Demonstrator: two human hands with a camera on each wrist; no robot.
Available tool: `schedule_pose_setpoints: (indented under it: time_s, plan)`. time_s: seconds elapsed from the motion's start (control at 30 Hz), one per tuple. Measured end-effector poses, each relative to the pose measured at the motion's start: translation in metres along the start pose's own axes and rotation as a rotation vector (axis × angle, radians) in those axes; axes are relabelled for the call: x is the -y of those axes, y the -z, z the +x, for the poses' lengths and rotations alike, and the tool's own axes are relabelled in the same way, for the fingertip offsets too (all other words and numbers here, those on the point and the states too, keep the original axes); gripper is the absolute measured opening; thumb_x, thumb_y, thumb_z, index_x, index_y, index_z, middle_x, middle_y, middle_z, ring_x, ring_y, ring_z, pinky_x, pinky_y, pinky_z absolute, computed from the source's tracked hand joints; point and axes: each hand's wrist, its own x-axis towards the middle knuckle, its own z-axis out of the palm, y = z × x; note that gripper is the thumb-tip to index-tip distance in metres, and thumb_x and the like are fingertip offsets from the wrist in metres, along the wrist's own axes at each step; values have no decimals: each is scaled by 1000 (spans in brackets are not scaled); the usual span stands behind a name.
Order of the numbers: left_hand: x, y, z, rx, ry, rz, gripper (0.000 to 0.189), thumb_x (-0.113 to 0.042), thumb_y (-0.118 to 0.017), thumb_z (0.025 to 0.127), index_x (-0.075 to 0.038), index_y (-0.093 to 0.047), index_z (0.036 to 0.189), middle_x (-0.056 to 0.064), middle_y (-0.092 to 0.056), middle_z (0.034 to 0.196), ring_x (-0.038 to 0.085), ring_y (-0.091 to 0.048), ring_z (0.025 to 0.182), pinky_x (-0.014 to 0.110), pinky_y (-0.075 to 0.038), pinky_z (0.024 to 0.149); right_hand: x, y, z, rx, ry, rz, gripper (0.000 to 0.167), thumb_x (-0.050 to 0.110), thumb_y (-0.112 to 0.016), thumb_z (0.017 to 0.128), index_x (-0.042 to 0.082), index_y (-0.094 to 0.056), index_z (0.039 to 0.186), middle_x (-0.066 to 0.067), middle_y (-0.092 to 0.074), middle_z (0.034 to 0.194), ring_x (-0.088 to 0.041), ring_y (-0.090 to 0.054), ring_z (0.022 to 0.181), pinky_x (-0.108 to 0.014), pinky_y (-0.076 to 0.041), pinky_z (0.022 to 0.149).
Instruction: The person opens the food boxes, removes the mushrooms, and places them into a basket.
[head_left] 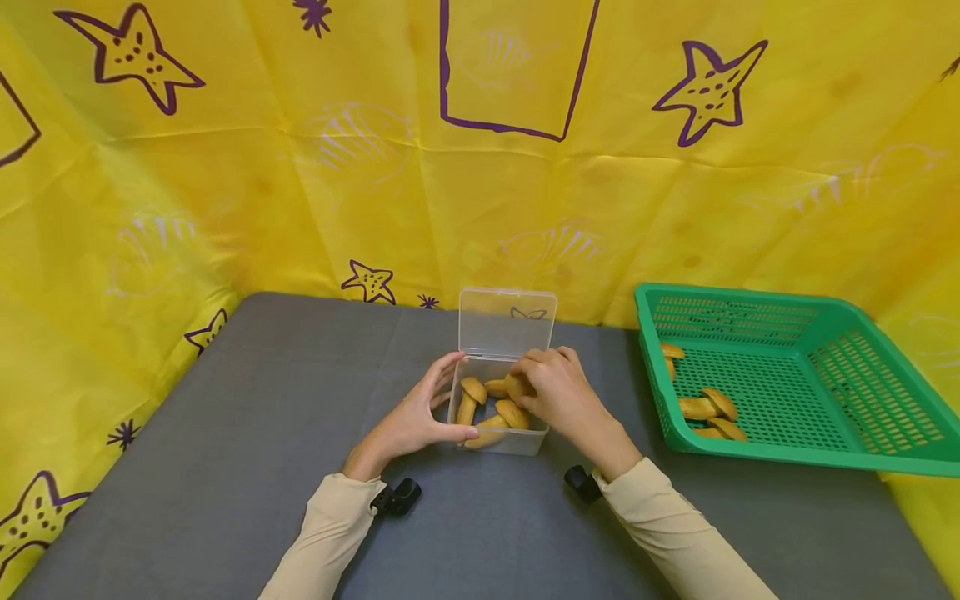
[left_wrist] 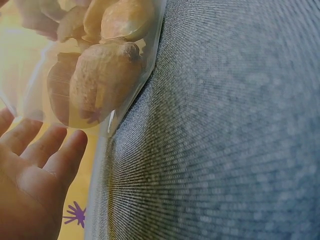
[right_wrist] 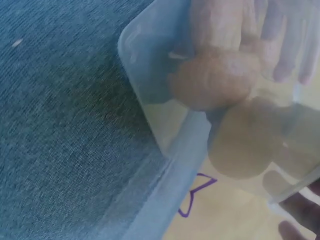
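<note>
At far left, yellow cloth (head_left: 225, 183) printed with purple starfish hangs behind and beside a grey worktop (head_left: 300, 375). The left hand (head_left: 412, 421), above a beige sleeve (head_left: 322, 533) and a black wrist strap (head_left: 396, 497), grips the clear plastic box from its left side, thumb on the front rim and index fingertip at the back corner, the fingers spread. The box (head_left: 517, 444) sits on the worktop, its hinged transparent lid (head_left: 498, 321) raised at the back. Inside, the left mushroom (head_left: 472, 389) lies with its rounded tan cap toward the back and its paler, thick stem toward the front; the front mushroom (head_left: 512, 414) points its cap rightward. Over the box's back right part, the right hand (head_left: 562, 390) pinches a third mushroom (head_left: 516, 387), its fingers covering part of the cap. Well to the right, a green perforated basket (head_left: 795, 457) carries more mushrooms (head_left: 697, 407) along its left side, the wall partly hiding some.
</note>
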Motion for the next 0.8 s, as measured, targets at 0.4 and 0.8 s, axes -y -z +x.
schedule_pose_setpoints:
  time_s: [0.4,0.8]
  plan:
    - [1,0,-1,-3,8,17,105,-18,-86,78,-20,-18,157,7,-21,165,31,-21,152,55,-30,120,5,-6,0,-63,11,-88,31,6,-88,67,12,-77,95,-1,-73,91,-21,-69,82,-44,-50,86]
    - [-1,1,-2,7,7,20,105,-19,-85,79,-17,-16,158,6,-22,165,32,-20,153,56,-30,120,7,-3,2,-59,-39,60,38,-2,-82,62,8,-75,98,-5,-71,101,-27,-60,89,-40,-54,77]
